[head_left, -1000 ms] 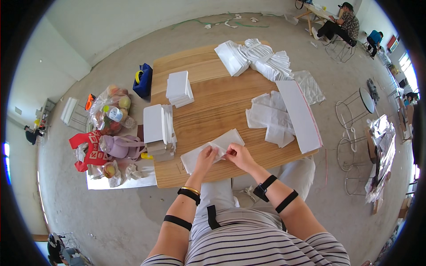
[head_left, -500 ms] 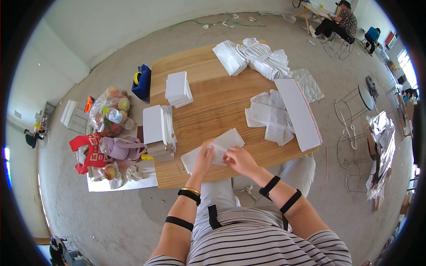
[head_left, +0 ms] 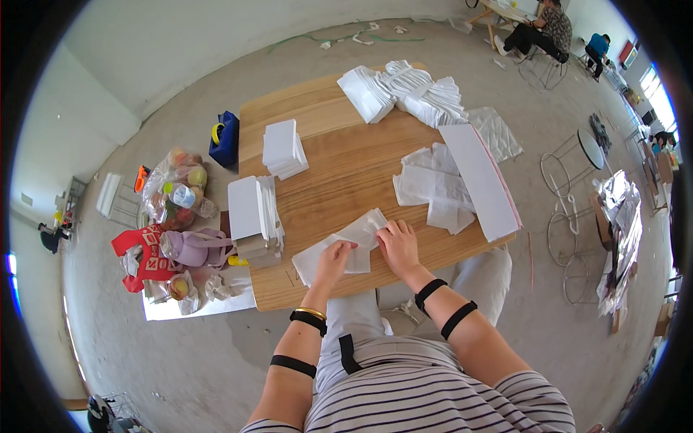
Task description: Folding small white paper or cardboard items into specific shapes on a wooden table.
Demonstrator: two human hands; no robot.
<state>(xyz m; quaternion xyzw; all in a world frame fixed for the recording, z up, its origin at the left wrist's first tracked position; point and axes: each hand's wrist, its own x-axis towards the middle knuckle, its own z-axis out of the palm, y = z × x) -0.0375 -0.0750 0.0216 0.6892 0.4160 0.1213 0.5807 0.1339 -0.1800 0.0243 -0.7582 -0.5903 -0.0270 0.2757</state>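
A thin white translucent bag or sleeve point(head_left: 362, 229) lies slantwise near the front edge of the wooden table. My left hand point(head_left: 333, 263) pinches its near side, with thumb and fingers pressed together. At the far right end of the sleeve, the curled fingers of my right hand point(head_left: 398, 245) grip its edge. Another white sheet or layer shows beneath, toward the left; I cannot tell whether it is a separate piece. Loose translucent sleeves point(head_left: 435, 189) are spread to the right, next to a long white open box point(head_left: 479, 180).
Stacks of white flat boxes point(head_left: 245, 209) and white cards point(head_left: 281, 143) stand on the left of the table point(head_left: 339, 162). Bundled white sleeves point(head_left: 404, 92) lie at the back. Beyond the left edge are a blue tape dispenser point(head_left: 227, 141), fruit bags and a purple bottle point(head_left: 189, 247).
My right hand has moved away from my left, to the right and slightly farther, onto the sleeve's far end. My left hand stays near its place, slightly nearer to me.
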